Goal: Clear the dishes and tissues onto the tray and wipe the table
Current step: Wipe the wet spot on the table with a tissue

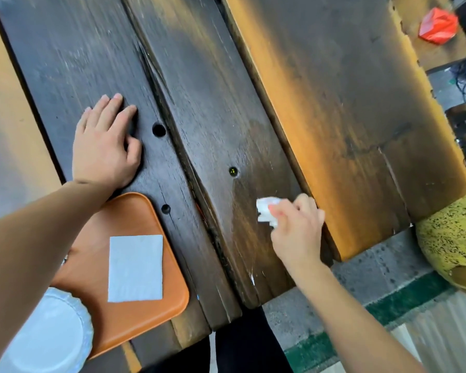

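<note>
My right hand point(296, 227) grips a crumpled white tissue point(265, 212) and presses it on the dark wooden table point(213, 90) near its near edge. My left hand point(104, 146) lies flat on the table, palm down, fingers spread, just beyond the orange tray point(135, 313). The tray sits at the near left of the table. A flat folded white tissue point(135, 267) lies on it. A white paper plate point(48, 337) rests at the tray's near left corner, partly hidden under my left forearm.
The table is made of planks with deep gaps and round holes point(159, 130). A red bag point(438, 28) lies on another surface at the far right. A yellow speckled object point(452, 238) stands beside the table's right end. Grey floor with a green stripe point(404, 305) runs below.
</note>
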`<state>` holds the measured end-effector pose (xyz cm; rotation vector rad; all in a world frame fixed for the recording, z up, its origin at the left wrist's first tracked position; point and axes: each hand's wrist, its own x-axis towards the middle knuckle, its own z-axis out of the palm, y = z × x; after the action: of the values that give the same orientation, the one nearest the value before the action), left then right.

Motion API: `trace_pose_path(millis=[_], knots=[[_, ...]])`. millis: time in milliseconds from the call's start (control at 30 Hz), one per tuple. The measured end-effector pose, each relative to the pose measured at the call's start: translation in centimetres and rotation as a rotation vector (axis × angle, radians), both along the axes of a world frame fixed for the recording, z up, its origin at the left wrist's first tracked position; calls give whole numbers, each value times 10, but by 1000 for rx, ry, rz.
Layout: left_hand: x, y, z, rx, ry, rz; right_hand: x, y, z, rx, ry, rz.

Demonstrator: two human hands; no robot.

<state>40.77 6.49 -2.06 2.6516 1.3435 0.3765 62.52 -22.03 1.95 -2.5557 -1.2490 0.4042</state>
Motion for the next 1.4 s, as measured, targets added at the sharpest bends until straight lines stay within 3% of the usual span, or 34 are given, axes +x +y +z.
trace_pose_path(millis=[100, 200, 467, 700, 967, 1067, 1200, 1400], knots=[[-1, 1, 0, 3, 4, 1, 38, 92, 0, 24, -43, 24], [-1, 1, 0, -10, 13, -7, 50, 126, 1, 48, -79, 42], [-2, -1, 5, -23, 28, -16, -42, -77, -7, 37, 62, 337], [-1, -1, 5, -12, 22, -7, -27, -89, 3, -19, 70, 473], [-1, 1, 1, 6, 26, -3, -30, -84, 6, -75, 34, 408], [-1, 1, 1, 0, 26, 3, -20, -88, 18, -88, 73, 265], [-1, 2, 0, -8, 32, 0, 1, -86, 38, -5, 98, 74], [0, 2, 0, 1, 36, 1, 18, -67, 45, 83, 237, 37]])
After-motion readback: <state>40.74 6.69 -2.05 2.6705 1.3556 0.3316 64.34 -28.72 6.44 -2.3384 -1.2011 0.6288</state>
